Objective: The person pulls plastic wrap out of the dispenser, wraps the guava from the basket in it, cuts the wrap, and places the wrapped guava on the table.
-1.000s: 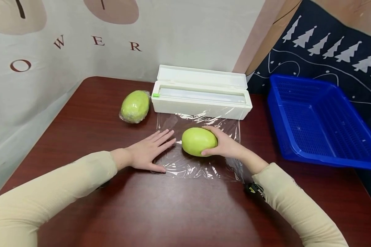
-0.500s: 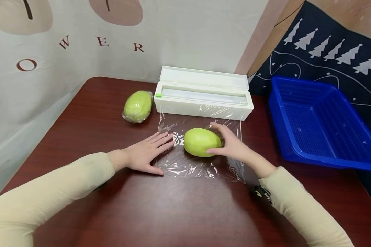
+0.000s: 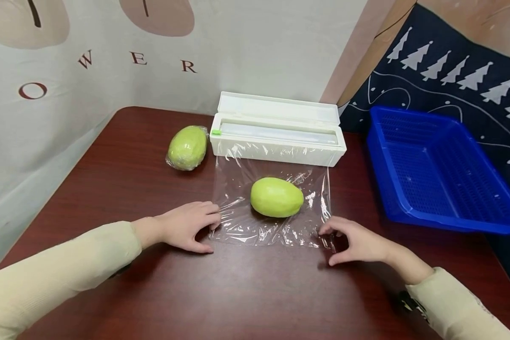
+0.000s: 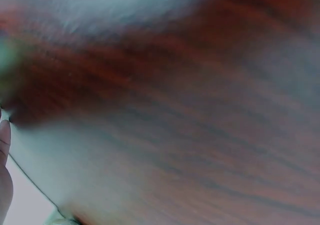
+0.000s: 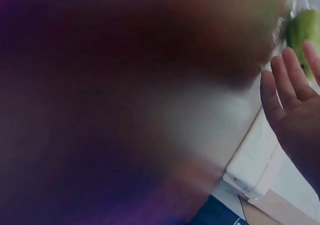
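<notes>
A smooth yellow-green oval fruit (image 3: 277,197) lies on its side on a sheet of clear cling film (image 3: 246,236). The film runs out from a long white cling film box (image 3: 276,150) whose lid stands up behind it. My left hand (image 3: 187,226) is at the film's left edge, fingers bent loosely and thumb apart. On the other side, my right hand (image 3: 359,241) hovers by the film's front right corner with thumb and fingers spread apart. The right wrist view shows that hand's fingers (image 5: 285,85) loosely extended near the fruit (image 5: 305,32).
A second green fruit (image 3: 188,147), wrapped in film, sits left of the box. A blue plastic basket (image 3: 408,208) stands at the right. All rest on a dark red-brown table (image 3: 255,293), with a printed cloth (image 3: 272,47) behind.
My right hand has let go of the fruit and moved right and toward me to the film's corner. My left hand has drawn back left, its fingers bending from flat. The fruit stays on the film.
</notes>
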The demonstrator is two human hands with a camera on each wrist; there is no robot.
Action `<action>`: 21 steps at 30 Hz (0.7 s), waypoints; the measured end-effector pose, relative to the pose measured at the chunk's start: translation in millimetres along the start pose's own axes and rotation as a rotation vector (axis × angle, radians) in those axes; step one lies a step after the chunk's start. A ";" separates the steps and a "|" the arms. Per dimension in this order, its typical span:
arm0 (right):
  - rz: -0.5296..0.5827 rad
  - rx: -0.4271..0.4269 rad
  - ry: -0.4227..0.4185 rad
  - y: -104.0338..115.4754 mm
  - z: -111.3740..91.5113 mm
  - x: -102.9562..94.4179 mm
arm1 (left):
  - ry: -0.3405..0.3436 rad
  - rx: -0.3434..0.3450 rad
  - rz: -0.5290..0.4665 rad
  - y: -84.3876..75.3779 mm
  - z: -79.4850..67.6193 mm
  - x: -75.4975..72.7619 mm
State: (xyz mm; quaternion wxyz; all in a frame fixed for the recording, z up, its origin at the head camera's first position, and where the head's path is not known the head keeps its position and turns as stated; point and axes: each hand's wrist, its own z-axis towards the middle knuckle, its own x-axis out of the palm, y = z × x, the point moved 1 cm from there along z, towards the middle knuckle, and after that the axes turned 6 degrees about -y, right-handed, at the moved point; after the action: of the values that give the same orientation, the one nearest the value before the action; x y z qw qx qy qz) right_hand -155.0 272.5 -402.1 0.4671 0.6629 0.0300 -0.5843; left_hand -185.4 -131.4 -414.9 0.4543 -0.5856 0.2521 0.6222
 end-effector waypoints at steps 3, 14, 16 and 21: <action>-0.099 -0.019 0.035 0.5 -5.8 2.9 | -0.017 0.043 0.016 -1.3 -2.0 -0.1; -0.214 -0.187 -0.046 -3.3 -4.8 3.9 | -0.079 0.140 -0.001 0.8 1.5 -1.8; -0.217 -0.194 -0.042 -2.3 -5.2 3.2 | -0.078 0.138 0.001 1.1 1.2 -2.3; -0.238 -0.202 -0.028 -0.4 -4.3 2.4 | -0.063 0.108 0.009 0.9 0.0 -4.3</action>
State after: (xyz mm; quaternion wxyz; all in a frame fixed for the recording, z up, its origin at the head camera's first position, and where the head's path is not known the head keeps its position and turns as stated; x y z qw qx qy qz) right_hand -151.3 274.4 -404.7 0.4591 0.5961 0.1607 -0.6387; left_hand -186.6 -133.0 -411.0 0.4900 -0.5392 0.2735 0.6280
